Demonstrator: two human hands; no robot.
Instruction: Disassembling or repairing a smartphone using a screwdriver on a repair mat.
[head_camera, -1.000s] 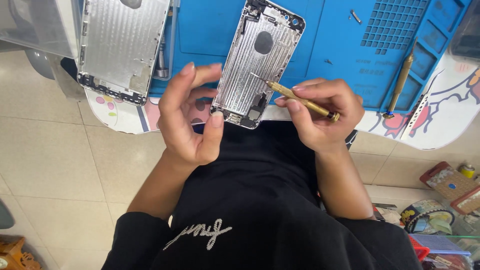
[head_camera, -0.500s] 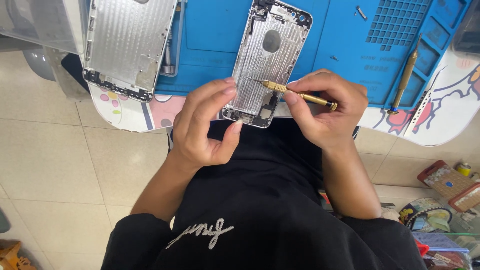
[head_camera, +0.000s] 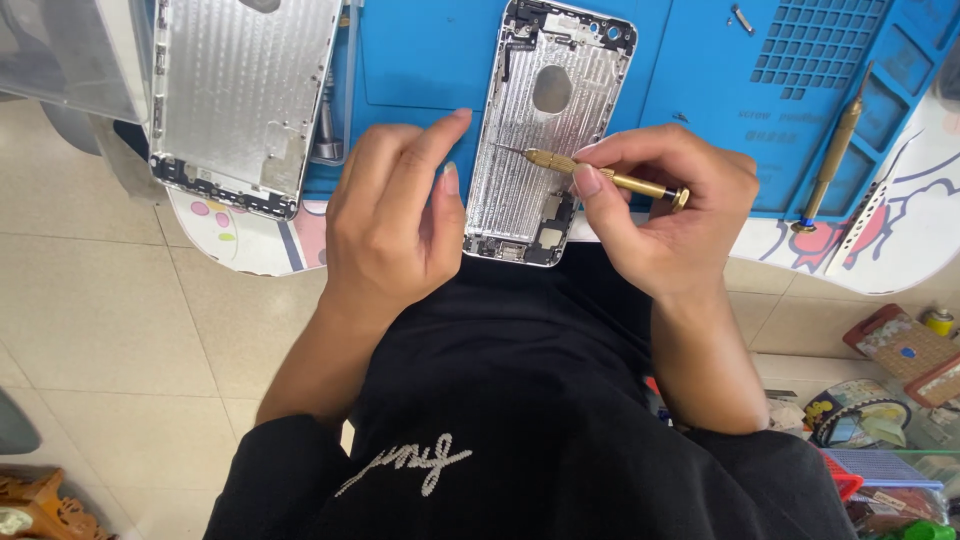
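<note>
The blue mat (head_camera: 430, 60) covers the bench top and serves as the landmark; its near edge meets a white patterned sheet (head_camera: 250, 235) that overhangs toward the person. On the mat's left part lies a bare silver shell (head_camera: 240, 95), inside face up, its lower end past the mat's near edge. At the mat's middle lies a second, narrower silver shell (head_camera: 545, 140) with a round hole near its top and dark parts at its lower end, which also reaches over the mat's near edge. The left hand (head_camera: 395, 215) rests against that shell's left side, fingers loosely curled with nothing in them, thumb touching the shell's edge. The right hand (head_camera: 665, 205) sits at the shell's right side, pinching a brass screwdriver (head_camera: 605, 178) whose tip points left onto the shell's inner face. A second brass screwdriver (head_camera: 835, 150) lies on the mat's right part, tilted, well apart from both hands
</note>
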